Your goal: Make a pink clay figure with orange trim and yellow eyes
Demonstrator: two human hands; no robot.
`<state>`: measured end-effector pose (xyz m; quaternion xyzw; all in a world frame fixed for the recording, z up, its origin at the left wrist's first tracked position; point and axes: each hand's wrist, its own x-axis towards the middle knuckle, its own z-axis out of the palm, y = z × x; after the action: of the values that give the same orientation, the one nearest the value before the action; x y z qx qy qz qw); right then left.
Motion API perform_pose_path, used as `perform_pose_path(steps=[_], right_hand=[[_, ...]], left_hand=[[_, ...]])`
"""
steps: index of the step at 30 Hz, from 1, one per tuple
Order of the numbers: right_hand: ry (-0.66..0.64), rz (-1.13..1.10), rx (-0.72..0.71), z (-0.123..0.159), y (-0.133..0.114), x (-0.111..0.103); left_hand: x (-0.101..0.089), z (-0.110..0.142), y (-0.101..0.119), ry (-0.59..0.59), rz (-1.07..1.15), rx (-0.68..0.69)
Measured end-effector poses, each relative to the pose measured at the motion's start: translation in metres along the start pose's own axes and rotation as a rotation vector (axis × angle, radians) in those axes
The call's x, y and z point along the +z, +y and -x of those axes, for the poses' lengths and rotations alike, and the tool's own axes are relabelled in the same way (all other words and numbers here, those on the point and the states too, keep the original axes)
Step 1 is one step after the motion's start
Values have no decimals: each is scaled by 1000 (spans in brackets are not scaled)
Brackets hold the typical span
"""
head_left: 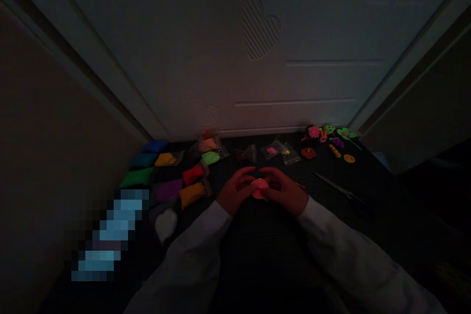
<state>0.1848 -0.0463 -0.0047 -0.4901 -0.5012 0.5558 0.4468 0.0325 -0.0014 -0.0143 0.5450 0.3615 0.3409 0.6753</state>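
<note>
A round pink clay disc [259, 189] with a yellow-orange rim sits between my two hands, over the dark table. The thumb of my left hand [238, 190] presses on its left side, with the other fingers curled round behind. From the opposite side my right hand [286, 192] grips the same disc, its thumb on the right part of the face. What lies under the disc is hidden by my fingers. A thin reddish stick-like thing [300, 185] lies just beyond my right hand, partly covered by it.
Left of my hands lie several bags of coloured clay, among them a purple one [168, 190] and an orange one [193, 195], plus a white lump [166, 224]. Scissors [340, 188] lie to the right. Small clay figures [314, 132] stand along the back, before a white panel [206, 49].
</note>
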Motion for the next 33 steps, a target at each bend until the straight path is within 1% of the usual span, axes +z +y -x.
perform_pose_path(steps=[9,16,22,28,33], right_hand=[[20,15,-4,0,1,1],[16,24,-10,0,-1,2],[23,39,-24,1,-2,2],[28,64,-58,0,1,0],[27,96,-77,1,2,0]], left_hand=[[0,0,-1,16,-4,19],[2,1,2,36,13,-16],[3,2,4,37,-21,14],[2,2,4,7,-40,59],[2,3,5,19,-30,86]])
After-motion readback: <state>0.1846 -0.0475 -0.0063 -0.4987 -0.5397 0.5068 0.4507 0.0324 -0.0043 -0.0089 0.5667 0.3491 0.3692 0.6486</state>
